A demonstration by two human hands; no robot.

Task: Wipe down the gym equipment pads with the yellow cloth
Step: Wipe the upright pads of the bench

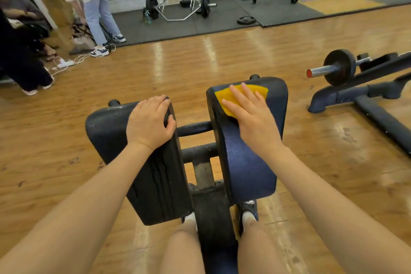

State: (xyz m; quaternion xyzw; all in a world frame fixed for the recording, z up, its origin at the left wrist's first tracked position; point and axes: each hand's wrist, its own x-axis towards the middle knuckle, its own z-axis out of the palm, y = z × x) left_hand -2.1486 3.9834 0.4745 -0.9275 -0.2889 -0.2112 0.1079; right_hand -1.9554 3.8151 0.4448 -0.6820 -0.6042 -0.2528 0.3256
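The right hand point(251, 115) lies flat, fingers straight and spread, pressing the yellow cloth point(241, 95) onto the far end of the right pad point(249, 162), likely so the whole palm drives the wipe. Just left of that pad, across the black frame bars point(195, 140), the left hand point(150, 121) curls over the left pad point(153, 182), thumb hooked on its inner edge, apparently steadying the machine

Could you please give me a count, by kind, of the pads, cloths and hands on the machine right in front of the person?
Pads: 2, the left pad and the right pad
Yellow cloths: 1, the cloth on the right pad
Hands: 2, the left hand and the right hand
Total: 5
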